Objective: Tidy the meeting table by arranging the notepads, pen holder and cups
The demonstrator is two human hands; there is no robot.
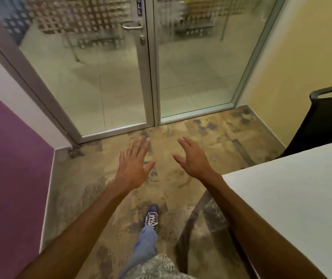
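The meeting table, white, stands at the right side beside a black chair, while the left hand and the right hand hover over the carpet with fingers spread, holding nothing.

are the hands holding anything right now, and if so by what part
Nothing is held. The left hand and the right hand are both stretched out over the patterned brown carpet, fingers spread and straight, touching nothing, beside the white table.

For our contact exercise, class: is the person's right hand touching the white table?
Apart. The head view shows the right hand open over the carpet, with carpet visible between it and the white table.
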